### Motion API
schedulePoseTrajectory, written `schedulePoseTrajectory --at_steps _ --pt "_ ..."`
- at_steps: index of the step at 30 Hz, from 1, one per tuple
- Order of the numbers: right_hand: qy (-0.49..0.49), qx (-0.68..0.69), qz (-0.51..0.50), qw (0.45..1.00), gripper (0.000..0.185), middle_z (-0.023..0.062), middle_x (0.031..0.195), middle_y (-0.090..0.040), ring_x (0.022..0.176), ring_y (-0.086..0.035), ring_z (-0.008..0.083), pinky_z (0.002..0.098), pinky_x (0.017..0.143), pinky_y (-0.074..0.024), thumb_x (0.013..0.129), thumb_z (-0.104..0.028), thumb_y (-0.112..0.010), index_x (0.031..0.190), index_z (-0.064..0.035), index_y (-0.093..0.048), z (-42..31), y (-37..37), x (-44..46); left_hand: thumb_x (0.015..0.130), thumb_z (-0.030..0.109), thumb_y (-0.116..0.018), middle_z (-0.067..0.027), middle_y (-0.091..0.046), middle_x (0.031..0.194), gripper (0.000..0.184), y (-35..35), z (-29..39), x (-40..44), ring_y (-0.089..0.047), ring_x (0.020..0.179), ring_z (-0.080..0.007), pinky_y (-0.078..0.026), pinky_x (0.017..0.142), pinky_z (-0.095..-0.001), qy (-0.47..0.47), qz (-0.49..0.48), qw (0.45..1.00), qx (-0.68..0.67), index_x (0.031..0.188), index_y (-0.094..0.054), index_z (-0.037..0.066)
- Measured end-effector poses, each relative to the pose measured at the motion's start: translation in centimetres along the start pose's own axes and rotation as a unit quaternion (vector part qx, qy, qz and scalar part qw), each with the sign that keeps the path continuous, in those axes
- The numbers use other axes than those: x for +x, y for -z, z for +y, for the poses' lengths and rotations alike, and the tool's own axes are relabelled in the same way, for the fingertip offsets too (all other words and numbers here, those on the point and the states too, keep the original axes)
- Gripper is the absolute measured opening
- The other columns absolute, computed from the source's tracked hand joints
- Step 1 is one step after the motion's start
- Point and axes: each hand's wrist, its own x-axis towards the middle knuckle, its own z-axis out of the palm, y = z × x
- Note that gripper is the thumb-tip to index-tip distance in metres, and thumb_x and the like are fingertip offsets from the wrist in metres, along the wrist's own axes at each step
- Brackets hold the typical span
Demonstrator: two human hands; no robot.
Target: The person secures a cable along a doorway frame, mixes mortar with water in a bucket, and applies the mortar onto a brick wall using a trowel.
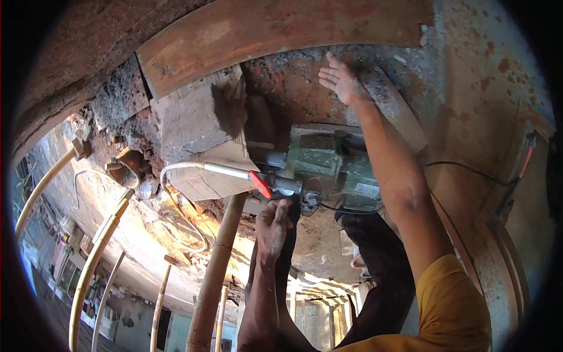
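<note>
My right hand (341, 82) is raised beyond the green machine, palm partly showing and fingers apart, holding nothing. The green machine (316, 158), dusty and with a pale label, stands in front of my knees. A grey valve with a red handle (260, 184) joins its fitting to a white hose (226, 171). Just below the valve, my left hand (274, 222) has its fingers curled together; what they hold, if anything, is hidden.
Torn cardboard (199, 117) lies behind the hose. A thick bamboo pole (217, 264) rises left of my left forearm, with more poles further left. A curved brown board (281, 29) crosses the top. A black cable (463, 168) runs right towards a red-handled tool (525, 161).
</note>
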Motion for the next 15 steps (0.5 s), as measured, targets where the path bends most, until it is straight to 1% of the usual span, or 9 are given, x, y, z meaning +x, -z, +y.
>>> schedulePoseTrajectory --at_steps 2,4,5,6,8,9,12,15 --pt "0.009 0.094 -0.017 0.995 0.111 0.0316 0.161 -0.039 0.145 -0.048 0.0413 0.0504 0.118 -0.0468 0.093 -0.051 -0.080 0.164 0.0084 -0.017 0.7 -2.0 3.2 0.109 0.032 -0.065 0.0039 -0.058 0.071 0.029 -0.8 0.0 1.0 -0.052 0.062 -0.0057 -0.041 0.059 -0.0258 -0.002 -0.028 0.998 -0.062 0.100 -0.071 0.004" --pt "0.035 0.186 0.000 0.982 0.109 0.0308 0.160 -0.039 0.147 -0.044 0.0422 0.0537 0.121 -0.0437 0.093 -0.046 -0.081 0.161 0.0102 -0.017 1.8 -3.5 6.4 0.108 0.032 -0.066 0.0040 -0.056 0.072 0.030 -0.9 0.3 1.3 -0.052 0.063 -0.0065 -0.044 0.060 -0.0264 -0.015 -0.044 0.998 -0.053 0.096 -0.069 0.005" --pt "0.048 0.232 0.010 0.972 0.108 0.0303 0.160 -0.039 0.149 -0.042 0.0426 0.0553 0.122 -0.0421 0.093 -0.044 -0.081 0.160 0.0111 -0.017 2.3 -4.4 7.8 0.108 0.033 -0.066 0.0040 -0.055 0.071 0.031 -0.8 -0.4 1.7 -0.052 0.063 -0.0069 -0.043 0.060 -0.0265 -0.016 -0.045 0.997 -0.065 0.096 -0.070 0.004" --pt "0.063 0.259 0.011 0.964 0.102 0.0300 0.159 -0.039 0.149 -0.041 0.0434 0.0570 0.123 -0.0414 0.095 -0.042 -0.080 0.158 0.0109 -0.020 2.6 -5.8 8.7 0.109 0.034 -0.065 0.0037 -0.055 0.071 0.033 -0.5 -0.4 2.0 -0.051 0.064 -0.0071 -0.043 0.060 -0.0266 -0.001 -0.047 0.997 -0.053 0.095 -0.070 0.004" --pt "0.098 0.309 0.024 0.946 0.091 0.0294 0.158 -0.039 0.150 -0.038 0.0449 0.0603 0.124 -0.0398 0.097 -0.038 -0.077 0.155 0.0104 -0.026 2.3 -7.1 9.8 0.110 0.031 -0.063 0.0048 -0.058 0.074 0.028 0.2 -0.2 2.3 -0.048 0.065 -0.0042 -0.039 0.062 -0.0231 0.019 -0.056 0.997 -0.045 0.107 -0.072 0.004" --pt "0.084 0.319 0.050 0.943 0.077 0.0283 0.158 -0.038 0.151 -0.035 0.0460 0.0635 0.124 -0.0379 0.098 -0.032 -0.076 0.148 0.0098 -0.035 1.6 -7.3 9.9 0.110 0.031 -0.063 0.0047 -0.058 0.074 0.029 0.4 0.2 2.4 -0.048 0.065 -0.0043 -0.039 0.062 -0.0234 0.017 -0.060 0.997 -0.039 0.107 -0.073 0.004" --pt "0.161 0.272 -0.013 0.949 0.073 0.0277 0.159 -0.035 0.151 -0.035 0.0445 0.0628 0.124 -0.0383 0.098 -0.028 -0.076 0.149 0.0077 -0.038 0.8 -8.0 6.0 0.110 0.031 -0.062 0.0043 -0.057 0.073 0.030 0.7 1.0 2.5 -0.048 0.065 -0.0047 -0.038 0.062 -0.0242 0.017 -0.070 0.997 -0.039 0.107 -0.073 0.004" --pt "0.081 0.318 0.044 0.944 0.072 0.0252 0.160 -0.036 0.152 -0.034 0.0414 0.0624 0.124 -0.0385 0.096 -0.026 -0.078 0.151 0.0013 -0.041 0.1 -8.0 6.8 0.110 0.031 -0.062 0.0039 -0.056 0.072 0.031 1.2 -0.3 2.2 -0.047 0.065 -0.0052 -0.038 0.062 -0.0245 0.031 -0.079 0.995 -0.047 0.107 -0.074 0.003"
